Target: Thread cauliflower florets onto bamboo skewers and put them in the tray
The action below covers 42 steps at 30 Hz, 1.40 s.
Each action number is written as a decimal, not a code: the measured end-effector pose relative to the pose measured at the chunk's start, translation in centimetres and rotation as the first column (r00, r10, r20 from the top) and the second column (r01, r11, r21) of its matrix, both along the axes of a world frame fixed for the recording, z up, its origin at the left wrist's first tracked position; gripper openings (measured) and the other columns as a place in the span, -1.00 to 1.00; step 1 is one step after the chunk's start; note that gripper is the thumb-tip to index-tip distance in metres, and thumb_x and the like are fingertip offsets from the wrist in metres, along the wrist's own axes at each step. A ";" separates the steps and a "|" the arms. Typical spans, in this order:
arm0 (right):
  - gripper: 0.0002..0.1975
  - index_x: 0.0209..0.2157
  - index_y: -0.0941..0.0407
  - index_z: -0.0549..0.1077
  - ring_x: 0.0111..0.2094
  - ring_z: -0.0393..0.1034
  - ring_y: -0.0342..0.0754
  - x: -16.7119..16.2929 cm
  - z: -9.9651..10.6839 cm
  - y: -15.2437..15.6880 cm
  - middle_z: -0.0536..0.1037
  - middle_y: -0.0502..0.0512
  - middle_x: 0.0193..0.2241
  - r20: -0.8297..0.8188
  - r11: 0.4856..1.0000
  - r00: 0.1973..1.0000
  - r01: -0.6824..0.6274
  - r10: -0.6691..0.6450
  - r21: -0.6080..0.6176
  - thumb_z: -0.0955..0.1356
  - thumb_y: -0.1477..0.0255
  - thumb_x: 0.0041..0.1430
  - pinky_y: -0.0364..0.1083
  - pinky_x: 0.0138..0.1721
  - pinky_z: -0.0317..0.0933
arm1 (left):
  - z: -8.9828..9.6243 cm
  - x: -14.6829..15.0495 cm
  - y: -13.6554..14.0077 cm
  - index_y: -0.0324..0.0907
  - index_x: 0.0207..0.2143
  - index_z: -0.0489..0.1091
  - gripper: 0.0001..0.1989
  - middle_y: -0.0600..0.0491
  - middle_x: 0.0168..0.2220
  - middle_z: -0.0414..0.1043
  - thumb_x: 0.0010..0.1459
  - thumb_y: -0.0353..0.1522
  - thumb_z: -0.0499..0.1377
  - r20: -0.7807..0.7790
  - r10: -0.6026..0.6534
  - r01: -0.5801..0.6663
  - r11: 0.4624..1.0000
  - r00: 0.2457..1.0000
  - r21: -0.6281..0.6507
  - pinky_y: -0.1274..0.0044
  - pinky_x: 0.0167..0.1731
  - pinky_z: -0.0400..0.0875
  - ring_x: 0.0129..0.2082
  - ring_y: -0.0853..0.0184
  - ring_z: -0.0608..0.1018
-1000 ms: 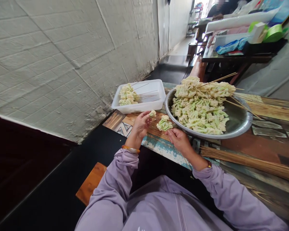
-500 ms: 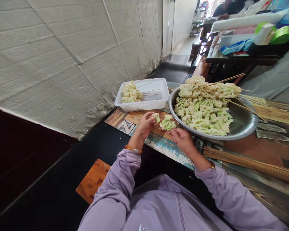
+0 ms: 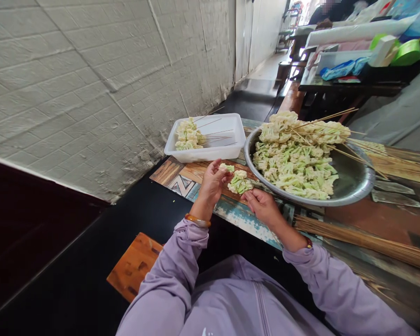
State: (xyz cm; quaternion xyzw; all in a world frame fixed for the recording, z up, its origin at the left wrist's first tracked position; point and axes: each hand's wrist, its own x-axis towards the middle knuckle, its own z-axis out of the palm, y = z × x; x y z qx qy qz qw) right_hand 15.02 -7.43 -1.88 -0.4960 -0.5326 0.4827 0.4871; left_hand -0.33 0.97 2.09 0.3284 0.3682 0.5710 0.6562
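Note:
Between the thumb and fingers of my left hand [image 3: 213, 184] is a small cauliflower floret [image 3: 227, 167]. My right hand [image 3: 263, 205] is closed in a pinch just right of a cluster of cauliflower [image 3: 240, 183], which appears to be threaded on a skewer; the skewer itself is mostly hidden by the fingers. The two pieces are close together above the table edge. Right beside them, a metal basin [image 3: 362, 179] holds a heap of loose cauliflower [image 3: 297, 165], with several loaded skewers [image 3: 322, 131] lying across the top.
A white plastic tray [image 3: 227, 153] with several cauliflower skewers [image 3: 188, 135] stands at the wall. A bundle of bare skewers [image 3: 364, 238] lies on the patterned table [image 3: 252, 219] at right. An orange wooden stool [image 3: 135, 266] is below left. A person [image 3: 332, 14] is in the background.
My left hand has moved slightly right with its floret, now turned more sideways. The cluster by my right hand has shifted a little left and tilted, bringing the two pieces nearer.

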 end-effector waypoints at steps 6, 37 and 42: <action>-0.60 -0.41 0.13 0.45 -0.69 0.05 -0.19 0.0 0.2 0.1 0.20 -0.15 -0.74 -0.011 1.000 1.000 0.003 -0.003 -0.012 0.27 0.07 0.20 -0.15 -0.62 -0.06 | 0.3 -0.3 -0.4 -0.21 -0.19 0.38 -0.59 0.07 -0.37 0.50 -0.11 -0.31 0.39 0.037 -0.102 0.100 0.994 0.994 0.041 0.56 -0.32 0.44 -0.39 0.40 0.58; -0.58 -0.39 0.13 0.49 -0.68 0.11 -0.17 0.2 0.0 -0.3 0.26 -0.10 -0.73 0.065 1.000 0.998 0.012 -0.012 0.006 0.27 0.06 0.22 -0.15 -0.61 0.00 | 0.4 -0.4 -0.9 -0.23 -0.29 0.36 -0.70 0.07 -0.39 0.48 -0.11 -0.39 0.34 0.018 -0.037 0.037 0.999 0.999 0.014 0.56 -0.32 0.44 -0.43 0.43 0.57; -0.56 -0.40 0.12 0.50 -0.69 0.13 -0.15 0.3 -0.3 -0.2 0.26 -0.09 -0.74 0.089 1.000 0.996 0.006 -0.005 -0.005 0.27 0.03 0.20 -0.13 -0.61 -0.01 | 0.4 -0.4 -1.0 -0.23 -0.31 0.36 -0.69 0.07 -0.41 0.47 -0.15 -0.39 0.34 -0.055 -0.020 0.021 1.000 0.998 0.006 0.64 -0.51 0.31 -0.46 0.42 0.55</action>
